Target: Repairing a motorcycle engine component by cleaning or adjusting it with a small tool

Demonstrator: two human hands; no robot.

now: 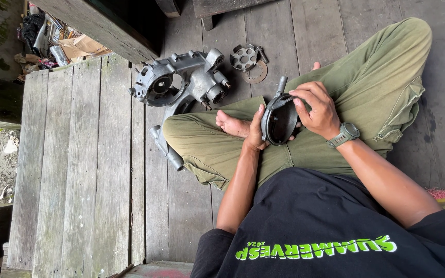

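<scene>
the person sits cross-legged on a plank floor [93, 170], in olive trousers and a black shirt, one bare foot [231, 125] tucked between the knees.

both hands hold a dark round cover [279, 119], a shallow cup-like part with a stub [282, 84] sticking out at its top edge. it sits above the lap, over the crossed legs, turned on edge with its hollow side facing the right hand.

the left hand [257, 128] is closed around the cover's left rim, palm against the outer face, fingers curled behind it. the right hand [318, 108] grips the other side: its fingers bend over the top rim and the fingertips press at the edge near the stub. a green watch [344, 135] sits on the right wrist.

on the floor just beyond the knees lies a grey metal casing [181, 85], a large cast piece with a round opening on its left part and several bosses on its right; its long lower arm runs under the left knee. near its right end, well apart from the hands, lies a small holed disc [244, 56] on top of a flat rusty ring [256, 73].

at the top left, past the floor's edge, is a heap of cardboard and scrap [60, 44].
</scene>
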